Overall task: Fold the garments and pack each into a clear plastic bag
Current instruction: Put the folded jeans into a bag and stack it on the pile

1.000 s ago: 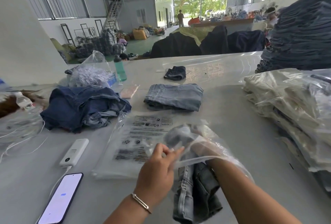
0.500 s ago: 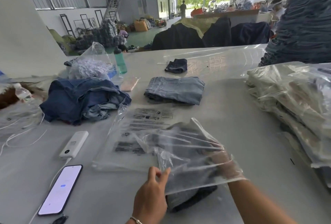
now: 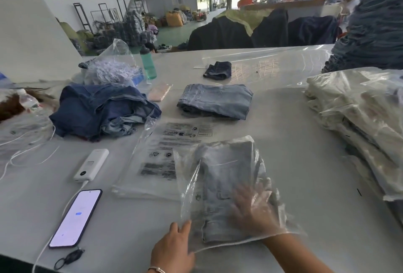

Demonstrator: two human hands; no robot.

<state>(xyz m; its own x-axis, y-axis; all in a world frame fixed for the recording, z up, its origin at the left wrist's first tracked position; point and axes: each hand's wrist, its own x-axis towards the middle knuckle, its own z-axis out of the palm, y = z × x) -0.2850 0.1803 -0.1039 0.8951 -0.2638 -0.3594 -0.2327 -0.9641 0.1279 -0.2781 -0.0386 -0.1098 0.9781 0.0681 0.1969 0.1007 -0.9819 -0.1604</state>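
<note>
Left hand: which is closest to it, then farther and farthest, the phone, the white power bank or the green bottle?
From the left hand:
1. Phone, just to its left.
2. White power bank, beyond the phone.
3. Green bottle, far back on the table.

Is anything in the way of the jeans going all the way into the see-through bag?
Nothing visible. The folded light-blue denim garment already lies inside the clear plastic bag; the right hand is in there with it, and the left hand holds the bag's open edge.
</note>
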